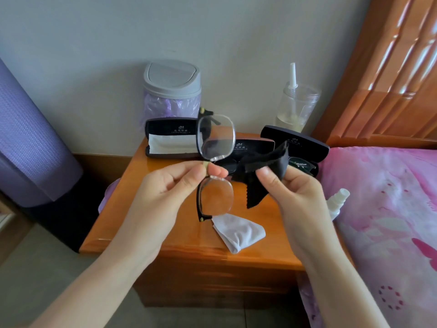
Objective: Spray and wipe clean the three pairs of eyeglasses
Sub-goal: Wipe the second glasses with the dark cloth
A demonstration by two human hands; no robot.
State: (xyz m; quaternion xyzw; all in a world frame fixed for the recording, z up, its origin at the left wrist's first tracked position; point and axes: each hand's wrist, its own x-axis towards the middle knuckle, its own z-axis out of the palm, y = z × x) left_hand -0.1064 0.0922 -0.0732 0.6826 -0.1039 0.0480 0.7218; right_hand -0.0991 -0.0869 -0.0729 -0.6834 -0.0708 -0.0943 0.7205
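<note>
Your left hand is nearest, with thumb and forefinger closed in a pinch on the bridge of the eyeglasses. The other fingers curl loosely behind. Gripping there looks deliberate, since it keeps your skin off both lenses and leaves each face free for wiping. The pair hangs in the air above the middle of the wooden tabletop, touching nothing else. Its long axis stands almost upright, one lens above your fingers and one below. The dark brow bar runs down the left side, so the bare lens edges point right, towards the cloth. The lens faces are turned roughly towards you. The temples mostly hide behind the frame, and whether they are folded is hard to tell. Your right hand is just beside the glasses, its fingers bunched around a black cleaning cloth whose loose corners stick out. It probably waits for a lens to be brought to it. A white cloth lies crumpled on the tabletop below the glasses. Farther back three open cases line up, the left case, the middle case and the right case. The right one holds a dark pair. The spray bottle lies on the bed to the right, close behind your right hand.
</note>
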